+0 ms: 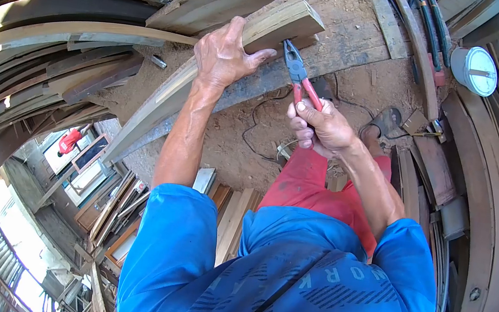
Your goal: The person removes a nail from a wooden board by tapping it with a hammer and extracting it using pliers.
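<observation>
A long wooden beam (284,23) runs diagonally over the workbench (353,27), its cut end at the upper middle. My left hand (220,55) grips the beam near that end, fingers over the top and thumb along the near side. In my right hand (323,128) is a pair of pliers (295,70) with red handles, held from below. The plier jaws look slightly parted, their tips against or very close to the beam's near side. Whatever may be between the jaws is too small to make out.
Stacked planks (50,74) crowd the left; more boards (477,169) stand at the right. A white bucket (475,70) and a blue-handled tool (433,28) are at upper right. A dark cable (252,124) crosses the sawdust-covered ground. A person in red (71,140) appears far off left.
</observation>
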Demonstrator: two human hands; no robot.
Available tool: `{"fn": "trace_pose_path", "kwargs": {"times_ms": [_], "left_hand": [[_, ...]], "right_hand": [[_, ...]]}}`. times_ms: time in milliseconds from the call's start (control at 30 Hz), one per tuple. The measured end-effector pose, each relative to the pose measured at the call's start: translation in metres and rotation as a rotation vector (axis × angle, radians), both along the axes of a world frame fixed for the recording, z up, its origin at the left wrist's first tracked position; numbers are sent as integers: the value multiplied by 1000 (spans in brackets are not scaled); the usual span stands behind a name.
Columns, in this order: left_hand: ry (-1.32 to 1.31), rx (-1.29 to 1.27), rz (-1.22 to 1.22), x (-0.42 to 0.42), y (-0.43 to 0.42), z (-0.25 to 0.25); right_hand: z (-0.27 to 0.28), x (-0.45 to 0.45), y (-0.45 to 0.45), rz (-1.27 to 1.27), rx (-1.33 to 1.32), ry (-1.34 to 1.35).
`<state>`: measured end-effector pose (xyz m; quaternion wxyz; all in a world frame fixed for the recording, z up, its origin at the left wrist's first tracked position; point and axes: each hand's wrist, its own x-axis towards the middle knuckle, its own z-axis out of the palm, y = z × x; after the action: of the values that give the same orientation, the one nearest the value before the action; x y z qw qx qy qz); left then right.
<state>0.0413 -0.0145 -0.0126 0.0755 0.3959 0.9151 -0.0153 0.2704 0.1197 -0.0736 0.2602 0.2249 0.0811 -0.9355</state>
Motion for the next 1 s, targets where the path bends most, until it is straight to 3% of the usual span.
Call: {"fn": "trace_pose_path", "kwargs": {"times_ms": [67,200,233,333,367,467,500,600,667,733,867,900,1000], "left_hand": [[2,4,-5,1,-3,1],[9,34,-24,0,-1,0],[13,26,-25,0,-1,0],[0,44,-24,0,-2,-1],[5,37,-25,0,-1,-1],[2,23,-16,1,-1,2],[-11,36,-6,2,1,4],[-18,39,7,2,3,4],[-13,27,7,1,2,3],[1,21,6,-7,2,0],[-49,-55,45,-5,3,4],[-45,-57,44,-2,1,3],[-25,-41,29,-4,4,2]], "right_hand": [[0,1,1,14,28,-12],[-15,2,9,123,847,298],[1,1,13,173,674,139],[1,2,-2,-21,-130,0],[2,2,-1,-24,-171,-4],[0,1,7,126,404,35],[-3,1,13,150,753,192],[9,-1,17,150,475,58],[4,20,2,36,58,107],[16,49,-6,101,56,46],[1,76,-1,98,566,9],[-7,76,4,121,713,113],[8,52,17,-15,872,208]]}}
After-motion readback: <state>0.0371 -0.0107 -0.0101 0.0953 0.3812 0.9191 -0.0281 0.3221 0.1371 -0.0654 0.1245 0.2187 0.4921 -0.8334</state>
